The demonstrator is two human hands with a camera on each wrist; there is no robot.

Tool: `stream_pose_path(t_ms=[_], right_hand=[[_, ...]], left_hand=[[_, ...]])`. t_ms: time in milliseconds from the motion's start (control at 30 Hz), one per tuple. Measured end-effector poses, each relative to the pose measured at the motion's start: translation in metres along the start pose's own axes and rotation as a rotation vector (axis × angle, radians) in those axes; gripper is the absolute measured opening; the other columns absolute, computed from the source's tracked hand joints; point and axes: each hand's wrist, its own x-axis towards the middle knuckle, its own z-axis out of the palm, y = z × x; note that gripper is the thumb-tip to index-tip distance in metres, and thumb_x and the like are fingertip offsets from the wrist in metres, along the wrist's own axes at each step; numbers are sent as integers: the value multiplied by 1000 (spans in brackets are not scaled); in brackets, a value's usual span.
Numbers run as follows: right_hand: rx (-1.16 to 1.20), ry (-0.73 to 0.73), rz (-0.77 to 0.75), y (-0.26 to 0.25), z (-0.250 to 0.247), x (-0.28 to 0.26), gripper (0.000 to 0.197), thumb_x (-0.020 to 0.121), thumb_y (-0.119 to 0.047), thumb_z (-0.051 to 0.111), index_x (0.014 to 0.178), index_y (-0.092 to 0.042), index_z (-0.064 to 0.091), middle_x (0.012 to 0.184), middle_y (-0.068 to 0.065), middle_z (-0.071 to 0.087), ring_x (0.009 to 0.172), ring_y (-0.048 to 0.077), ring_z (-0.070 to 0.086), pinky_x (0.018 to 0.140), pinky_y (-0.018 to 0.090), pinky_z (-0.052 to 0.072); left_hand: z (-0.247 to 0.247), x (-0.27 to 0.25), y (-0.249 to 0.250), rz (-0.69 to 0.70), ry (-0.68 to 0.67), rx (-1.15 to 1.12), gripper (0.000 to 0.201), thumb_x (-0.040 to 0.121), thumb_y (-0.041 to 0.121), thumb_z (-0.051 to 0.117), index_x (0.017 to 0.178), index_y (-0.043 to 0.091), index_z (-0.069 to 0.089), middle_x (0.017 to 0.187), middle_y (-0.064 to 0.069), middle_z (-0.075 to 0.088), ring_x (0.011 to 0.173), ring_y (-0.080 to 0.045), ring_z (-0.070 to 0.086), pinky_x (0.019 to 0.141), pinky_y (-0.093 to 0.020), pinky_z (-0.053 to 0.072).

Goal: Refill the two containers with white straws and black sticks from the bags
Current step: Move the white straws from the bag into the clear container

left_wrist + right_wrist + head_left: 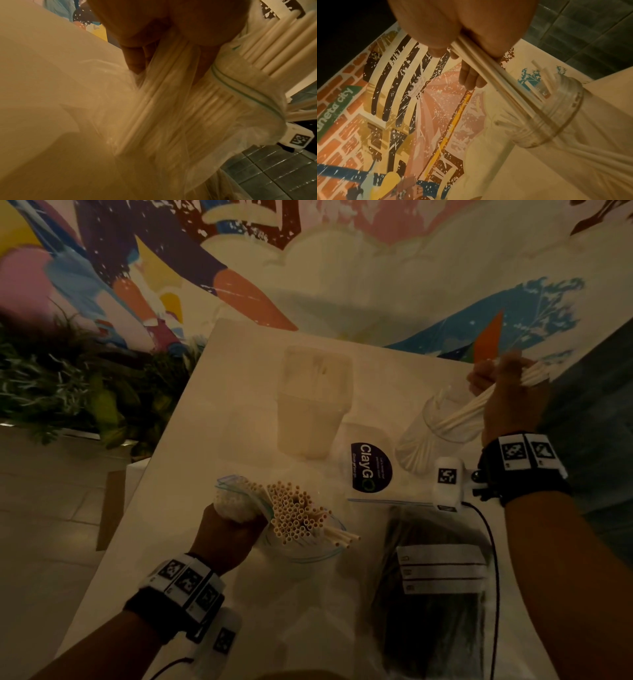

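My left hand (228,530) grips a clear zip bag (239,501) full of white straws (296,513), held upright near the table's front left; the wrist view shows the fingers (135,59) curled round the bag (171,108). My right hand (507,392) holds a bundle of white straws (469,409) whose lower ends sit inside a clear round jar (435,436) at the right; the jar (556,115) holds several straws. A taller clear square container (313,402) stands in the middle. A zip bag of black sticks (435,587) lies flat at the front right.
The white table (191,474) stands against a colourful mural wall (308,268). A round dark "ClayGO" sticker (371,467) lies between the containers. Green plants (68,385) fill the left side. Grey floor tiles (599,405) lie past the table's right edge.
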Motion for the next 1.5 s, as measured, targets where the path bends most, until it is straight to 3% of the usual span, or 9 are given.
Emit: stream_pose_path(t_ms=[133,267,533,700,867,1000,1133,1267,1500], right_hand=[[-352,-13,86,11,-6,6,56,93,-63,32,72,-24,65,86,1,67,86,19,62,91,40,48],[-871,-118,208,30,-12,12,108,67,-93,6,131,-20,53,139,15,46,127,36,42,108,53,27],[-793,-111,-256,34,-16,6,51,98,-42,39,141,-15,40,147,12,40,135,29,36,110,40,30],[-1160,-409,-204,51,-13,3,69,86,-58,17,133,-16,46,151,18,27,138,40,22,109,60,25],[-837,-333,-325,3,-7,-33,70,90,-49,52,148,-21,27,156,9,24,142,29,24,115,48,22],[-636,-943,-178,-16,-7,-115,83,75,-6,75,136,-45,34,146,-16,34,125,4,40,106,30,39],[-932,-1429,-140,10,-15,-170,120,68,-37,82,138,-57,-13,152,-27,-11,143,4,-8,119,35,11],[-530,-1200,-89,30,-8,-212,119,57,-51,85,140,-55,1,150,-31,7,145,2,8,118,35,24],[-152,-871,-186,42,17,-249,72,71,-40,76,134,-30,42,123,-24,53,111,-13,54,91,10,45]], left_hand=[[0,1,3,-17,-28,54,23,79,-7,66,88,15,63,86,-6,62,77,-22,58,71,-21,42],[-1,2,-1,-1,-38,63,13,75,23,69,86,23,63,88,-4,65,80,-21,60,74,-20,44],[-1,1,3,-6,-19,66,15,67,23,57,77,34,59,80,0,62,74,-18,59,73,-25,44],[-2,0,5,2,-4,36,13,65,38,59,78,37,58,85,-2,65,80,-21,61,77,-32,47],[-2,1,3,-68,-5,40,14,67,28,61,80,33,61,88,-6,67,82,-24,63,78,-33,49],[-4,2,1,-131,-9,20,24,62,47,62,81,33,64,89,-10,70,86,-29,66,79,-39,53],[-3,4,2,-135,-16,158,9,76,17,66,85,17,68,87,-12,68,86,-34,65,76,-35,50],[-5,3,4,-115,-38,328,67,61,56,53,109,11,65,108,-11,66,101,-30,61,89,-41,50],[-4,-2,10,38,-78,144,86,65,65,65,133,19,43,125,-4,58,114,-21,58,101,-45,45]])
